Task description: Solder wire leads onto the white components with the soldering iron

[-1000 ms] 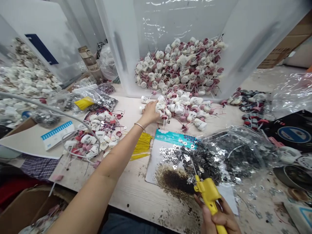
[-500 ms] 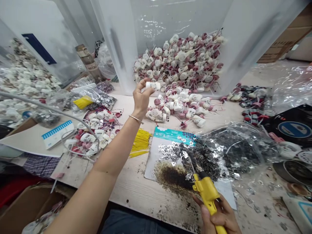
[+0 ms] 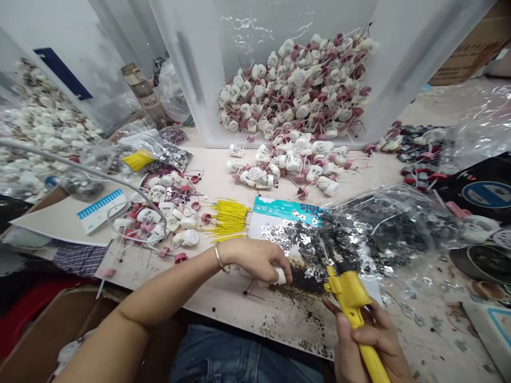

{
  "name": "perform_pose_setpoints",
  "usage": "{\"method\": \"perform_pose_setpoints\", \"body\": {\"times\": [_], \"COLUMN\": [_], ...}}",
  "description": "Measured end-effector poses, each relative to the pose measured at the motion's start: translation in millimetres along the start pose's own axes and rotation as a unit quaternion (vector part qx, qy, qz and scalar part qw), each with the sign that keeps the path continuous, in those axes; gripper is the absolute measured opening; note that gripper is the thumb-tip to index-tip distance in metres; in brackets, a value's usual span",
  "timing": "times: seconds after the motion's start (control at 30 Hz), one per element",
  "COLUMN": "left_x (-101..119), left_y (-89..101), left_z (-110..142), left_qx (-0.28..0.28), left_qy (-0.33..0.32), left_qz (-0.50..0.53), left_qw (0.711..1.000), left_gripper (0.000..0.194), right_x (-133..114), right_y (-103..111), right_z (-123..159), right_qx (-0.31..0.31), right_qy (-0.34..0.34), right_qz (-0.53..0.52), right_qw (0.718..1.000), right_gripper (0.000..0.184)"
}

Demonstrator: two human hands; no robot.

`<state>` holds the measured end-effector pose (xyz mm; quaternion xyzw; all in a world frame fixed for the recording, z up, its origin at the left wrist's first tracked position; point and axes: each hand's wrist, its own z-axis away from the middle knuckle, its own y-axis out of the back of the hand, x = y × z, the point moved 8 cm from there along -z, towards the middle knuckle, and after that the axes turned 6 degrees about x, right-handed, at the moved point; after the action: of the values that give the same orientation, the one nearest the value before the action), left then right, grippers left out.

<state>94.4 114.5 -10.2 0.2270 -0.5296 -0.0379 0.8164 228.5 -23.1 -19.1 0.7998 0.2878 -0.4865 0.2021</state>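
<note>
Pale wood-grain surface [image 3: 235, 307], speckled with dark residue near the front edge. At the back, a translucent bin [image 3: 403, 37] with a heap of white and pink parts [image 3: 295, 90] showing through; a looser pile of white housings [image 3: 293, 162] before it. Yellow wires [image 3: 229, 218] lie left of a teal-and-white sheet [image 3: 275, 206]; clear plastic bag [image 3: 399, 229] at right, cardboard carton [image 3: 467, 50] behind. Left hand [image 3: 259, 260] curled about a small white plastic housing [image 3: 280, 275], just over the brown-stained patch; right hand [image 3: 371, 335] wrapped round a yellow soldering gun [image 3: 353, 292]. Half a second ago the left hand held the housing up by the bin; it is now low, nearer the gun. Right hand little changed.
</note>
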Motion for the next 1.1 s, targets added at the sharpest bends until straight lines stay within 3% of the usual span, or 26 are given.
{"method": "perform_pose_setpoints", "body": {"times": [0.1,0.17,0.23,0.33,0.43,0.5,0.6,0.7,0.83,0.9,0.97,1.03,1.1], "left_x": [8.2,7.9,0.3,-16.6,-25.5,-26.4,-21.8,-21.5,-40.1,-38.5,-27.4,-17.0,-13.0], "left_y": [8.9,24.2,26.1,-4.3,-36.8,-46.2,-39.9,-25.8,-19.0,-18.5,-21.4,-26.4,-27.6], "left_z": [16.7,37.3,57.4,67.9,64.8,64.7,74.0,84.9,84.5,79.9,73.6,69.3,69.7], "left_qx": [0.109,0.231,0.301,0.274,0.251,0.259,0.294,0.329,0.381,0.407,0.405,0.388,0.391], "left_qy": [-0.034,0.003,0.074,0.156,0.164,0.148,0.106,0.066,0.093,0.078,0.036,0.008,0.012], "left_qz": [-0.09,-0.122,-0.14,-0.166,-0.199,-0.201,-0.148,-0.024,0.13,0.1,0.036,-0.01,-0.033], "left_qw": [0.989,0.965,0.94,0.934,0.933,0.933,0.938,0.942,0.911,0.905,0.913,0.922,0.92], "left_gripper": [0.044,0.034,0.021,0.021,0.02,0.015,0.017,0.013,0.012,0.012,0.013,0.018,0.022], "right_x": [-3.7,-5.2,-8.4,-18.7,-22.0,-18.1,-11.9,-10.6,-16.7,-18.9,-14.5,-3.5,5.2], "right_y": [-12.2,-19.4,-27.2,-52.2,-84.6,-98.1,-101.7,-94.8,-84.2,-77.4,-73.0,-73.8,-73.5], "right_z": [4.5,6.0,4.6,2.8,7.1,8.5,5.2,-0.7,-1.4,-0.2,4.0,13.0,21.2], "right_qx": [-0.053,-0.077,-0.083,-0.121,-0.186,-0.205,-0.214,-0.245,-0.267,-0.225,-0.177,-0.143,-0.112], "right_qy": [0.009,0.005,0.014,0.091,0.159,0.169,0.163,0.167,0.179,0.138,0.037,-0.085,-0.159], "right_qz": [0.008,0.016,0.044,0.081,0.085,0.091,0.097,0.085,0.089,0.073,0.007,-0.05,-0.05], "right_qw": [0.999,0.997,0.995,0.985,0.966,0.96,0.958,0.951,0.943,0.962,0.983,0.985,0.98], "right_gripper": [0.021,0.02,0.019,0.017,0.014,0.012,0.01,0.012,0.013,0.017,0.023,0.024,0.024]}}
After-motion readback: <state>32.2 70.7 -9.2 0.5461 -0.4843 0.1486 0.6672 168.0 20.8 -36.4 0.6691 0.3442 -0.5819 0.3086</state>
